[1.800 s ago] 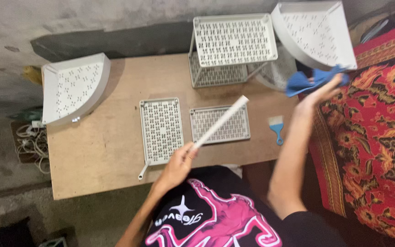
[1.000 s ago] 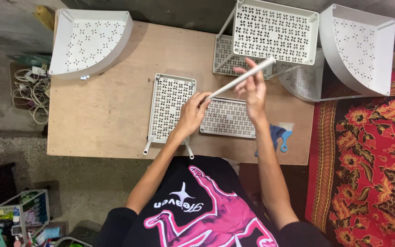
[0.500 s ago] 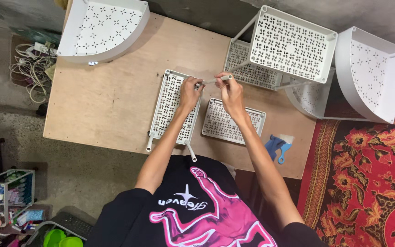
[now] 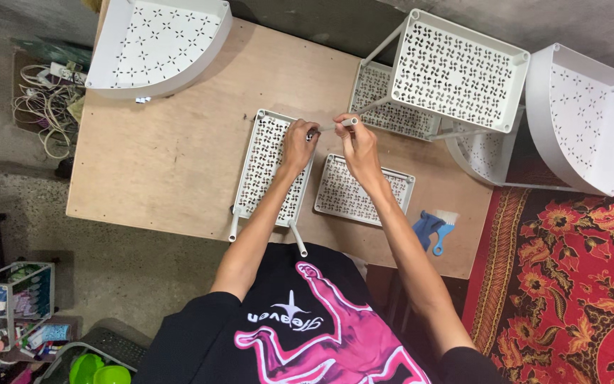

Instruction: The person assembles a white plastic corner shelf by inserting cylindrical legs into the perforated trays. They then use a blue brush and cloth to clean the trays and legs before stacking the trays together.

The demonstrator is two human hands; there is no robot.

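Note:
My left hand (image 4: 296, 142) and my right hand (image 4: 355, 144) both grip a thin white tube (image 4: 334, 126), held level just above the wooden table (image 4: 172, 156). The left hand has the tube's left end and hovers over the far end of a white perforated rectangular shelf panel (image 4: 264, 174). Two white tube legs (image 4: 297, 238) stick out of that panel toward me. The right hand holds the tube's other end above a second, smaller perforated panel (image 4: 360, 192) lying flat beside the first.
A white quarter-round corner shelf (image 4: 154, 43) lies at the table's far left. An assembled white tiered rack (image 4: 456, 67) stands at the far right, with another corner shelf (image 4: 584, 114) beyond it. A blue scraper (image 4: 431, 227) lies near the right edge. A red patterned carpet (image 4: 570, 284) covers the floor at right; cables (image 4: 44, 107) lie at left.
My right hand came back from the far right and joined the left on the white tube. The tube dropped from a raised slant to level above the panels.

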